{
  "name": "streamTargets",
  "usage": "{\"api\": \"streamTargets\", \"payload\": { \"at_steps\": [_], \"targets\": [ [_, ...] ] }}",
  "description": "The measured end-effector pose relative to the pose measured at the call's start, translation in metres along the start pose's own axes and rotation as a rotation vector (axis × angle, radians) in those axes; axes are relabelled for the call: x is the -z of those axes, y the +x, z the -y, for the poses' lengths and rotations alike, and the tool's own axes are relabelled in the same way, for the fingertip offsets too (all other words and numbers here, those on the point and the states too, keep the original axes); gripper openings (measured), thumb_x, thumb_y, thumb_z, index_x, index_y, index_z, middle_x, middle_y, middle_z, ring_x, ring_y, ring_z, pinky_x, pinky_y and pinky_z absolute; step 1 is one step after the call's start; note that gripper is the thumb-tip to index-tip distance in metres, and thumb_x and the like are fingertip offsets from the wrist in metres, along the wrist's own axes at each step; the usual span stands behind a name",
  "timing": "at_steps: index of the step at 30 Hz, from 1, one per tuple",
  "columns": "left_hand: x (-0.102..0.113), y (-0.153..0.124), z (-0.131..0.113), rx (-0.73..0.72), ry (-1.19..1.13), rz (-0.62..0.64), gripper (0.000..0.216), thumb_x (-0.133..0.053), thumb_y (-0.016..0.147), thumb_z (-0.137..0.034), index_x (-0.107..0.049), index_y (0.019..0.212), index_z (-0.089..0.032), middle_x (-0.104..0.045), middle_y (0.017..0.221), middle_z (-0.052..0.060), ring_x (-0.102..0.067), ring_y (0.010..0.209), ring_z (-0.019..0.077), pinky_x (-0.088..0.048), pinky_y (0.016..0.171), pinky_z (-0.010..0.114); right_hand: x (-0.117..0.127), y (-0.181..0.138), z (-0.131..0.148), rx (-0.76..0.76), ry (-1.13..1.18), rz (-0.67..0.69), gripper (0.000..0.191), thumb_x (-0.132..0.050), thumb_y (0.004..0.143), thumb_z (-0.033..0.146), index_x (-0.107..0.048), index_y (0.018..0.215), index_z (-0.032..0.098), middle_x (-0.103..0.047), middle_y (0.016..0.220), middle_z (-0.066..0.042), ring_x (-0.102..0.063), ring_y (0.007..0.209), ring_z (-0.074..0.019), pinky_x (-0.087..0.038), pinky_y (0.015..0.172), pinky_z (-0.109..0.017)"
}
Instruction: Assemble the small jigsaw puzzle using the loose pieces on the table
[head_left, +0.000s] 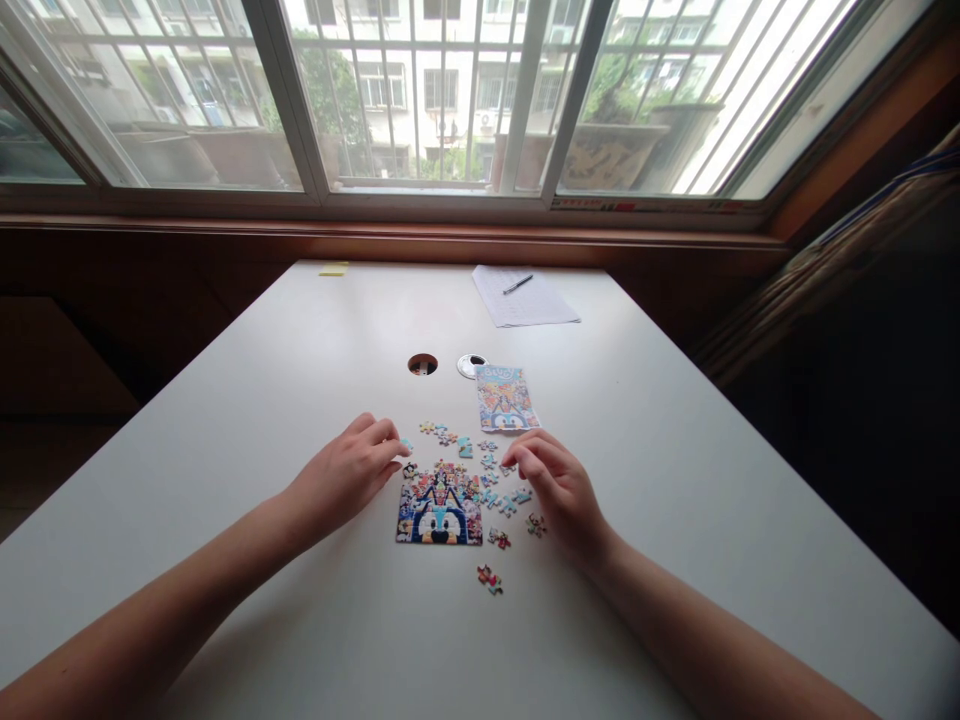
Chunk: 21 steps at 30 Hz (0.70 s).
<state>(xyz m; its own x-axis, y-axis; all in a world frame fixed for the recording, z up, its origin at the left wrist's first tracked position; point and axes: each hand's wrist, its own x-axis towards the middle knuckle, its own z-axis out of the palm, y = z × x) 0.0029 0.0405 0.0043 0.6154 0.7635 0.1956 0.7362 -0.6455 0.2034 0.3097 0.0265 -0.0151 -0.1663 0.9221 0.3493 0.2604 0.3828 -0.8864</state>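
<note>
A partly assembled colourful jigsaw puzzle (439, 510) lies on the white table (300, 380) between my hands. My left hand (349, 470) rests at the puzzle's upper left corner, fingers curled, fingertips pinching a small light-blue piece (406, 444). My right hand (555, 485) sits to the puzzle's right, fingers bent down onto a loose piece (508, 468). Several loose pieces (491, 480) are scattered above and to the right of the puzzle. A colourful reference picture card (506, 398) lies just beyond them.
A round cable hole (422, 364) and its white cap (471, 365) sit behind the card. A paper sheet (523, 297) with a pen (517, 284) lies at the far edge, a yellow sticky pad (333, 269) at the far left. A large window runs behind the table.
</note>
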Motion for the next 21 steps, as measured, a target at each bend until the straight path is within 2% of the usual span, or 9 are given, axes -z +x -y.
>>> {"api": "streamTargets", "payload": {
  "at_steps": [2, 7, 21],
  "targets": [
    [0.0009, 0.0004, 0.0002, -0.014, 0.011, 0.024, 0.02, -0.058, 0.098, -0.018, -0.07, 0.113, -0.022, -0.065, 0.108, 0.007, -0.053, 0.102, 0.0242, -0.05, 0.082, 0.035, 0.0, 0.0001, 0.0003, -0.002, -0.004, -0.002, 0.031, -0.051, 0.101, 0.037, -0.069, 0.08, 0.023, -0.063, 0.087, -0.004, -0.058, 0.081, -0.0202, -0.048, 0.08, -0.035],
    [0.0011, 0.0018, -0.0028, -0.002, 0.013, 0.061, 0.016, -0.059, 0.098, -0.018, -0.072, 0.107, -0.023, -0.065, 0.106, 0.006, -0.052, 0.1, 0.0237, -0.049, 0.08, 0.035, -0.0002, 0.0006, 0.001, -0.002, 0.0, 0.0, 0.031, -0.051, 0.102, 0.037, -0.069, 0.08, 0.023, -0.063, 0.088, -0.004, -0.058, 0.081, -0.0199, -0.048, 0.081, -0.035],
    [-0.0006, 0.0015, -0.0019, -0.017, 0.007, 0.048, 0.02, -0.053, 0.101, -0.019, -0.071, 0.107, -0.023, -0.066, 0.105, 0.007, -0.053, 0.098, 0.0232, -0.05, 0.078, 0.034, -0.0002, 0.0, 0.0012, -0.006, 0.006, -0.004, 0.031, -0.051, 0.101, 0.037, -0.069, 0.079, 0.023, -0.063, 0.087, -0.003, -0.058, 0.081, -0.0199, -0.048, 0.079, -0.034]
  ]
}}
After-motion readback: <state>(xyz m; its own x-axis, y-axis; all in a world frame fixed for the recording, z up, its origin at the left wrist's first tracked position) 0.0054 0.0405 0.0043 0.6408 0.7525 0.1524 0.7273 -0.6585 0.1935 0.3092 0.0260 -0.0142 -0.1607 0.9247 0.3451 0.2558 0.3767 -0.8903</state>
